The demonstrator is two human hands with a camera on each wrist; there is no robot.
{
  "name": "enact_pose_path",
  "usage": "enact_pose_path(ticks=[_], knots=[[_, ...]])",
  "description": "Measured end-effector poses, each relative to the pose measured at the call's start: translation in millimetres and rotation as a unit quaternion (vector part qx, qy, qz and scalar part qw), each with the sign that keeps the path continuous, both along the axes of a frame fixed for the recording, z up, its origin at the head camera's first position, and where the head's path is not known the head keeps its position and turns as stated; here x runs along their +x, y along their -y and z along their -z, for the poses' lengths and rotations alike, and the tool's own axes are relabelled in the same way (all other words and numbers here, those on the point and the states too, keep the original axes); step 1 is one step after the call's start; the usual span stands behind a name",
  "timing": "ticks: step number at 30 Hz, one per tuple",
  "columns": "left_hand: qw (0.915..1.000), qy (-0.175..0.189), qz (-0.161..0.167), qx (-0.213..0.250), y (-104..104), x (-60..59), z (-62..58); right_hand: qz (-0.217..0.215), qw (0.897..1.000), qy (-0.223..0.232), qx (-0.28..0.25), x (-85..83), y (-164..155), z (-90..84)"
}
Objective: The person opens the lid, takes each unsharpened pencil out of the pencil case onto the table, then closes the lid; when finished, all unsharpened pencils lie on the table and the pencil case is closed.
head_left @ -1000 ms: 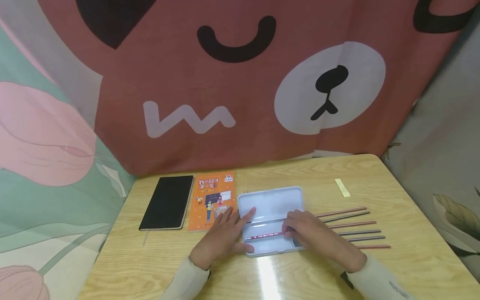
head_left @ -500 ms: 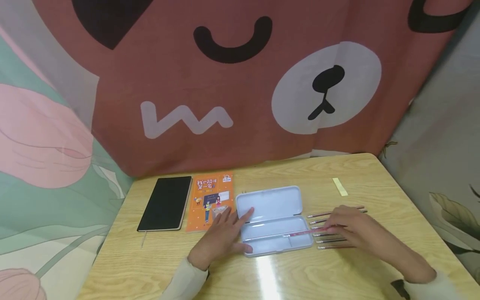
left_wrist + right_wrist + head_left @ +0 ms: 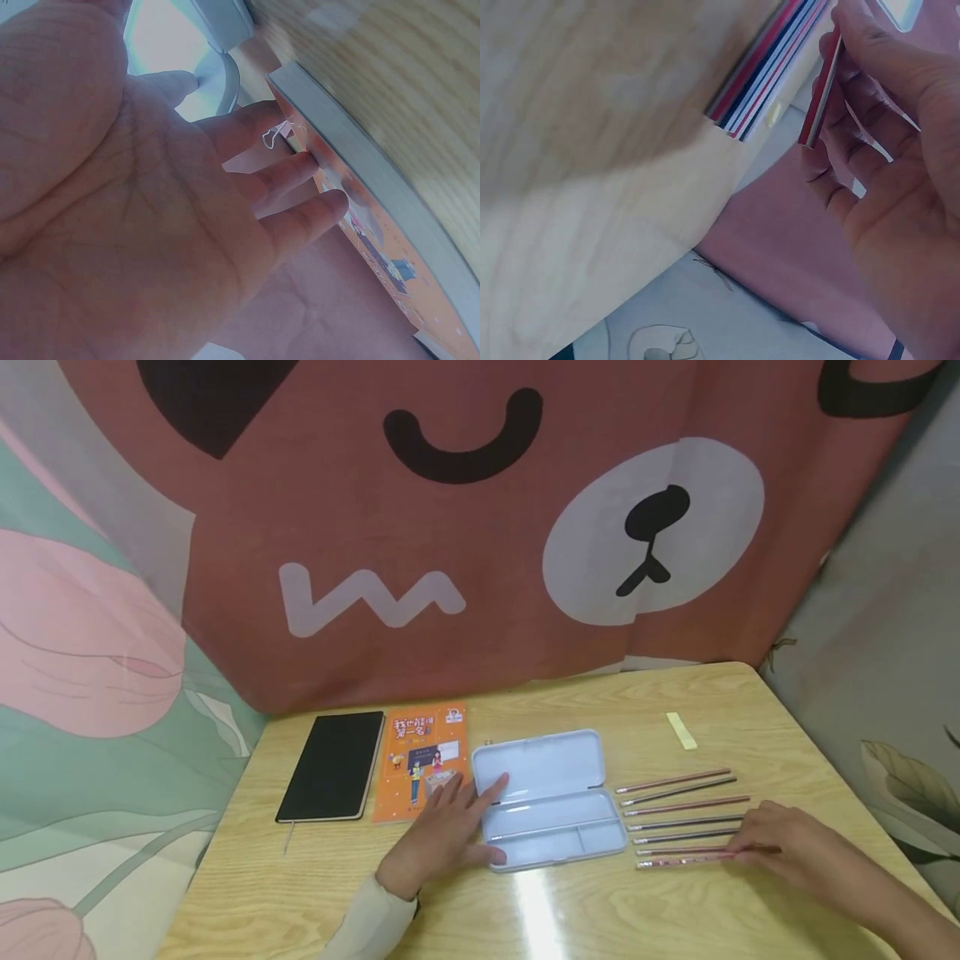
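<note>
My left hand lies flat, fingers straight, steadying the open pencil case on the table. My right hand pinches the nearest pencil by its right end, beside the row. Judged light, stiff, thin and apt to roll; best held mid-shaft.

A black notebook lies beside an orange booklet.

A home study corner. A small wooden counter stands against a hanging cartoon-bear cloth and floral fabric. School things lie on it: a black notebook, an orange children's workbook, a pencil case and pencils.
</note>
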State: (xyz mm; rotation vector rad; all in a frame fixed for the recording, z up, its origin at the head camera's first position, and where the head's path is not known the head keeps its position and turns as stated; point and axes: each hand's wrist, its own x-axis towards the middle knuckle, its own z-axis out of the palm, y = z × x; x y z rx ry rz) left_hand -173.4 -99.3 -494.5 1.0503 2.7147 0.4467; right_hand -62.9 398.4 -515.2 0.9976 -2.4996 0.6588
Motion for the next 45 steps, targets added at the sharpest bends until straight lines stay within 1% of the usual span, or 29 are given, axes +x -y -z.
enact_pose_path(ticks=[2, 6, 8, 13, 21, 26, 32, 35, 38, 40, 43, 45], knots=[[1.0000, 0.001, 0.000, 0.001, -0.4, -0.1, -0.3, 0.001, 1.000, -0.005, 0.003, 0.3, -1.1, 3.9], [1.0000, 0.005, -0.001, 0.001, -1.0, -0.1, -0.9, 0.009, 1.000, 0.013, 0.017, 3.3, -3.1, 8.7], [1.0000, 0.004, 0.000, 0.000, -1.0, -0.1, -1.0, 0.018, 0.999, 0.017, 0.026, 5.2, -3.7, 10.3], [1.0000, 0.006, -0.002, -0.001, -0.8, -0.4, -1.1, 0.045, 0.998, 0.011, 0.040, 7.3, -2.2, 13.2], [1.0000, 0.000, 0.001, -0.002, -1.1, -1.5, -1.0, 0.065, 0.996, 0.034, 0.050, 8.2, 0.7, 15.3], [1.0000, 0.002, 0.001, 0.000, -1.2, -1.6, -1.0, 0.085, 0.994, 0.035, 0.062, 9.7, 0.6, 15.6], [1.0000, 0.005, 0.000, 0.000, -1.1, -0.8, -1.9, 0.096, 0.993, 0.038, 0.060, 8.4, 3.2, 11.3], [1.0000, 0.008, -0.001, -0.001, -1.2, -0.4, -2.9, 0.093, 0.994, 0.040, 0.050, 3.4, 10.2, 4.7], [1.0000, 0.009, -0.002, -0.001, -1.1, -0.2, -3.4, 0.084, 0.995, 0.029, 0.048, -5.8, 24.4, -3.1], [1.0000, 0.009, -0.003, -0.001, -1.0, -0.1, -3.3, 0.080, 0.995, 0.027, 0.056, -13.5, 38.6, -9.2], [1.0000, 0.007, -0.003, -0.002, -0.8, 0.1, -2.6, 0.086, 0.992, 0.028, 0.083, -25.3, 67.1, -17.8], [1.0000, 0.006, -0.003, -0.003, -0.7, 0.3, -2.1, 0.076, 0.992, 0.032, 0.096, -33.9, 89.0, -22.4]])
